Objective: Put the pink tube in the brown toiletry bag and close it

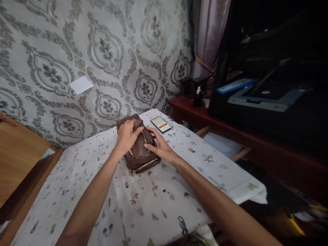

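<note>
A brown leather bag [139, 150] with gold zippers lies on the patterned white sheet [153, 191]. My left hand [126, 135] is on its upper left part, fingers curled by a short brown strap and the thumb reaching toward a zipper. What exactly the left fingertips pinch is partly hidden. On the bag's right side, my right hand [161, 147] grips it, its thumb on the front face and its fingers along the upper edge. Just beyond the right hand lies a phone [161, 125] with a lit screen.
A dark red shelf [189, 107] with a small dropper bottle [197, 97] and a large black screen [261, 68] stand at right. An open drawer [221, 145] juts out below. A wooden board [23, 153] borders the left. White paper [81, 84] is on the wall.
</note>
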A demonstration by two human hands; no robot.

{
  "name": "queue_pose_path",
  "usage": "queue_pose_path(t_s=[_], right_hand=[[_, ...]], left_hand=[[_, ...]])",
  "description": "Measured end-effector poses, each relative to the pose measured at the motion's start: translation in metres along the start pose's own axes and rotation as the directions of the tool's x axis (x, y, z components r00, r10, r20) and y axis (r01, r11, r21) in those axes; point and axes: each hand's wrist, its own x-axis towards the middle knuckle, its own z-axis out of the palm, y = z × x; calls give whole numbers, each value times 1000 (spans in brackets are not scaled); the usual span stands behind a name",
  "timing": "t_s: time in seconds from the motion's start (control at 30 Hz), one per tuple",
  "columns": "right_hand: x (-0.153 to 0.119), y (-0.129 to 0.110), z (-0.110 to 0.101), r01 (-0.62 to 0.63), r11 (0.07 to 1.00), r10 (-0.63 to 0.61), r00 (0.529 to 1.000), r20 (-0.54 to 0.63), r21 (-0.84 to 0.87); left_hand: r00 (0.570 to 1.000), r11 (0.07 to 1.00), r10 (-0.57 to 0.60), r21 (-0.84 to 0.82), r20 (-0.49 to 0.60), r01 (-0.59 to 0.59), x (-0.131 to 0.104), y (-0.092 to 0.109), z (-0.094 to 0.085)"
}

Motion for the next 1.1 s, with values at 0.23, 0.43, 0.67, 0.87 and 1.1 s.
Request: queue_pose_path(t_s=[0.23,0.43,0.67,0.87,1.1], right_hand=[[1,0,-5,16,1000,-18,995,99,19],[-1,-1,-6,7,999,0,991,133,-49],[-2,-12,-25,-66,996,81,951,297,-60],[0,-10,-17,-16,997,31,981,193,-77],[1,-12,-17,-42,998,50,982,184,-45]], left_hand=[[1000,970,-6,-243,-9,4,2,-6,3],[1000,973,-11,-232,7,13,2,-7,1],[1000,979,21,-201,-10,-23,0,-12,5],[999,990,33,-137,-11,-34,-1,-10,5],[999,999,40,-27,4,-40,-3,-5,2]])
